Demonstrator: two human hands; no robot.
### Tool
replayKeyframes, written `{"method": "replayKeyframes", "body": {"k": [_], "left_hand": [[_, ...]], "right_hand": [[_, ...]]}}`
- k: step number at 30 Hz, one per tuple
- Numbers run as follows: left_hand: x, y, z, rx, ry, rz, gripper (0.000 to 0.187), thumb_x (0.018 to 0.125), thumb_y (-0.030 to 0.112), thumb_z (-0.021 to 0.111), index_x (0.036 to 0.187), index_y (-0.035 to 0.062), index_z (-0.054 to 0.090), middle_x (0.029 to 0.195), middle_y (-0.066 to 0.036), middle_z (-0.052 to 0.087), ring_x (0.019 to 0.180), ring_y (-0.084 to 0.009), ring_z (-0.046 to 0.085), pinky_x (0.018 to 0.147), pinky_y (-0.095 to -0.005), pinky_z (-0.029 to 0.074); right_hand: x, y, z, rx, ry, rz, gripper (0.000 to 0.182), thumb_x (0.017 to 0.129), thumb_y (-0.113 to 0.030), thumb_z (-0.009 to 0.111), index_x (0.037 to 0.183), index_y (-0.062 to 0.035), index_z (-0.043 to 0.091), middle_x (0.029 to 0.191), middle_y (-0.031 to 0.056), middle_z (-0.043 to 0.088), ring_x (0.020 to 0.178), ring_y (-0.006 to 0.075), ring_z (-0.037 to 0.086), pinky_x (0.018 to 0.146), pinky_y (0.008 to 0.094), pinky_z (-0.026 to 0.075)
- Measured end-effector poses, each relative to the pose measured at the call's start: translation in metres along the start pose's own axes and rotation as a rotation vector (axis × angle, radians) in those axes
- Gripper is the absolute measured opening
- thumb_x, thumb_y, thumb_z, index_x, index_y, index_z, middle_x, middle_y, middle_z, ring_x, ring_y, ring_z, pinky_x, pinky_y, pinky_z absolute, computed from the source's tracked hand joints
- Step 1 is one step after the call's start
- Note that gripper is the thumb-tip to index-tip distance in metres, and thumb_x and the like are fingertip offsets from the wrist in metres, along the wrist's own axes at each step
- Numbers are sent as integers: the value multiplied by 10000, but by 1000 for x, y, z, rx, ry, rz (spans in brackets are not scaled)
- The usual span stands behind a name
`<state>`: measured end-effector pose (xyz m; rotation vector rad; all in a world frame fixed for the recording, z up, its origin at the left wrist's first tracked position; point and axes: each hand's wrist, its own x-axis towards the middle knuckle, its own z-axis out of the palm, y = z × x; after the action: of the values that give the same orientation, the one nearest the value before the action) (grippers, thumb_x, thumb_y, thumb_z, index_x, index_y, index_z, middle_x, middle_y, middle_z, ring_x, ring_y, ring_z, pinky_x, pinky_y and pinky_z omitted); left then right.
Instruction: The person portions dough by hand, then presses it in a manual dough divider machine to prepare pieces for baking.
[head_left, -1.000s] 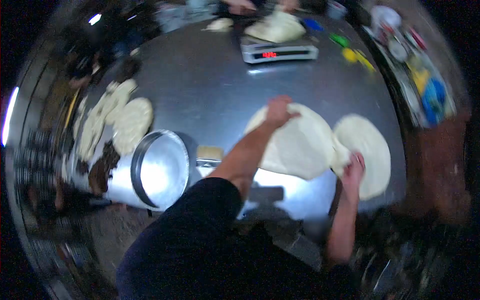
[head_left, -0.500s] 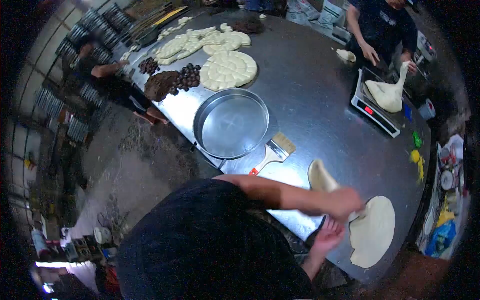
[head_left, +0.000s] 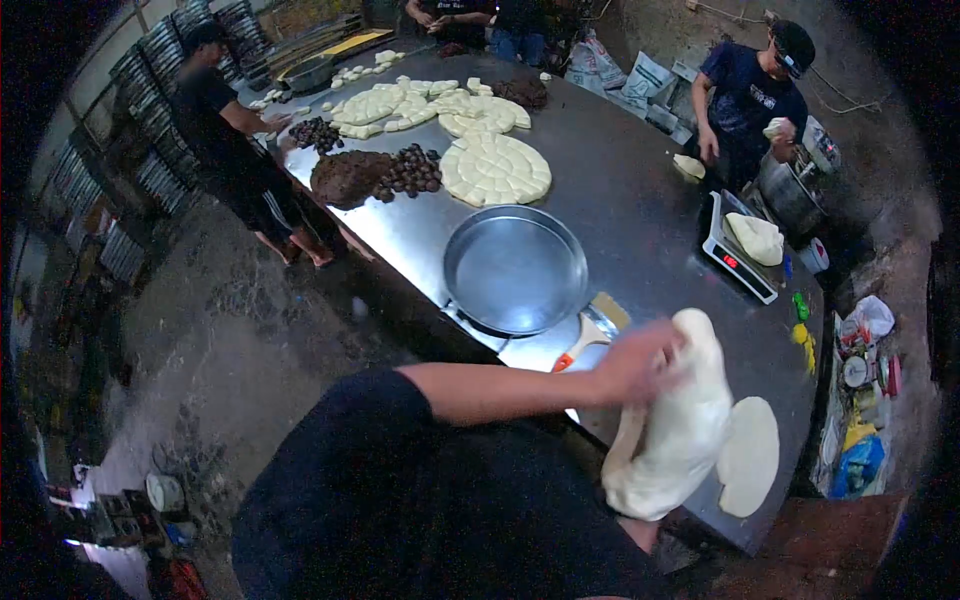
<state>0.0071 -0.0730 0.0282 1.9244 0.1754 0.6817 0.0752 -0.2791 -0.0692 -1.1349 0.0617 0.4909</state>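
Observation:
A large, pale sheet of dough is lifted off the table, folded and bulging, blurred by motion. My left hand, also smeared, grips its upper left side. My right hand is hidden beneath the dough's lower end; only a bit of the wrist shows there. Just right of the lifted dough, a flat oval dough sheet lies on the metal table. Behind my left hand is a wide brush with a white and orange handle, partly covered. A round metal pan stands beyond the brush.
Scored dough rounds, dark balls and a brown mound lie farther along the metal table. Across it, a co-worker holds dough beside a scale with dough on it. Another person stands at left.
The dough has come up off the table between my hands, and my left hand has moved up and left. The co-worker's stretched dough is now separated from the piece on the scale. The view has shifted.

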Motion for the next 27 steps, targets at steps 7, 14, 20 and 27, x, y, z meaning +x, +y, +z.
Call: {"method": "replayKeyframes", "body": {"k": [7, 14, 20, 27], "left_hand": [[-55, -56, -131, -486, 25, -462, 564, 830, 375, 711, 1190, -33, 563, 1092, -123, 647, 940, -230, 642, 850, -356, 503], [-72, -17, -221, -937, 196, -771, 281, 911, 262, 599, 1073, 33, 607, 975, -92, 663, 881, -206, 652, 816, -365, 524], [-112, -42, -286, -834, 246, -875, 535, 910, 396, 580, 1310, 68, 441, 1175, -131, 552, 1067, -255, 550, 915, -410, 464], [-128, -49, -339, -461, 745, -794, 379, 966, 324, 496, 1157, 1, 548, 1038, -136, 630, 901, -213, 617, 765, -326, 493]], "right_hand": [[-58, -3, 125, -79, -301, -86, 361, 848, -258, 592, 1171, -97, 567, 1132, 75, 560, 1045, 193, 533, 915, 317, 424], [-121, 51, 197, -140, -538, 95, 410, 818, -263, 616, 1194, -106, 572, 1177, 88, 555, 1080, 217, 529, 945, 327, 413], [-82, 19, 229, -297, -705, -84, 454, 791, -268, 636, 1214, -113, 577, 1215, 99, 550, 1111, 238, 525, 971, 335, 404], [38, -35, 327, -615, -1165, -616, 506, 761, -273, 660, 1238, -122, 583, 1260, 113, 545, 1147, 262, 521, 1002, 345, 394]]}}
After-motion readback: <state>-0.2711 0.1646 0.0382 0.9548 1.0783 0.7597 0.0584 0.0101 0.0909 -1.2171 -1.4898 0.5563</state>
